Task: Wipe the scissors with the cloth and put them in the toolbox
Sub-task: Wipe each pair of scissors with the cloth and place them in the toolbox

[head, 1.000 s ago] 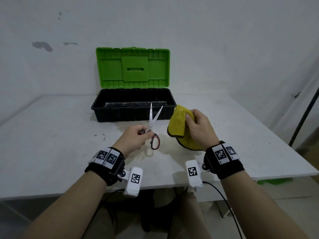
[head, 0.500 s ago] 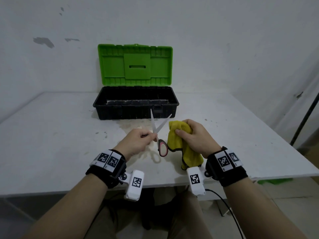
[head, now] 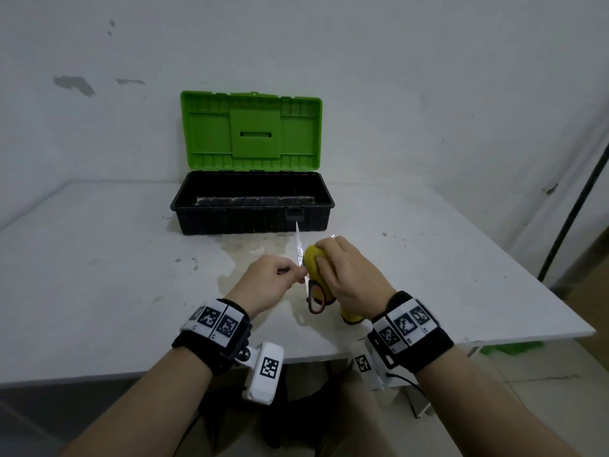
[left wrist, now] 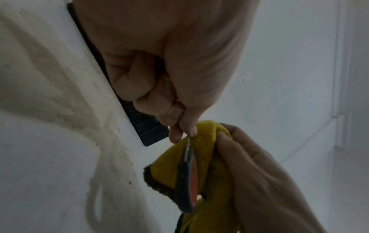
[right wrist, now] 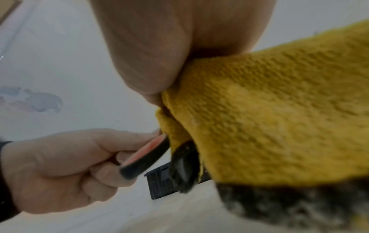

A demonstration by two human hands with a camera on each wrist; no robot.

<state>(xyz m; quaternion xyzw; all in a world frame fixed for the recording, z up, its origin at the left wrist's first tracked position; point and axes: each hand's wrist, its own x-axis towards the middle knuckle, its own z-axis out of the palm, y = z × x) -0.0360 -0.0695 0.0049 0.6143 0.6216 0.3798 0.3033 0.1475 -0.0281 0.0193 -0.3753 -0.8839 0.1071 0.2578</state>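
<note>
Above the table's front middle my left hand [head: 273,282] pinches the scissors [head: 300,250] near their pivot, blades spread and pointing away from me. One black-and-red handle loop [head: 315,300] hangs below. My right hand [head: 346,275] grips the yellow cloth [head: 313,263], folded around the right blade; that blade's tip [head: 333,236] pokes out beyond my fingers. In the left wrist view the cloth [left wrist: 201,159] wraps behind the handle [left wrist: 186,186]. The right wrist view is mostly filled by the cloth [right wrist: 269,118], with the handle [right wrist: 145,159] beside it. The toolbox [head: 252,206] stands open behind, black tub, green lid upright.
The white table [head: 99,275] has stains in front of the toolbox. A white wall rises just behind it. The table's right edge drops off near a dark pole [head: 573,206]. A green object [head: 507,347] lies on the floor under the right corner.
My right hand brought the cloth left from beside the scissors onto the right blade and closed around it. The left hand kept its hold, drifting slightly toward me.
</note>
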